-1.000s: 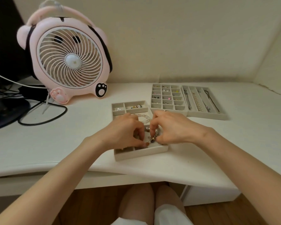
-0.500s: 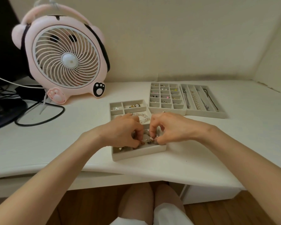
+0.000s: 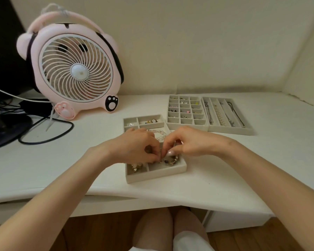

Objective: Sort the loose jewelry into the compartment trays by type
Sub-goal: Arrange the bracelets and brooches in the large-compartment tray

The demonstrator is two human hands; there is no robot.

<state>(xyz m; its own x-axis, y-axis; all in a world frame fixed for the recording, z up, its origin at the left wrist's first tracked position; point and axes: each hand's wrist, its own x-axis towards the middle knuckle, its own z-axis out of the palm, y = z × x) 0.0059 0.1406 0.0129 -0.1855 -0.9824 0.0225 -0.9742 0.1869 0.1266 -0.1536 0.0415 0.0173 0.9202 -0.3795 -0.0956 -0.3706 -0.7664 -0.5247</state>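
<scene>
Over the near tray [image 3: 152, 175], bracelet [image 3: 170, 161] lower now.

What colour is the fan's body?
The fan's body is pale pink, seen clearly in the head view.

Bare forearms [image 3: 71, 187] run to the left hand [image 3: 134, 147] and right hand [image 3: 194, 142], where a long fingernail [image 3: 170, 152] shows pale, glossy polish. A white garment [image 3: 188, 240] covers the lap above bare knees [image 3: 152, 225].
</scene>
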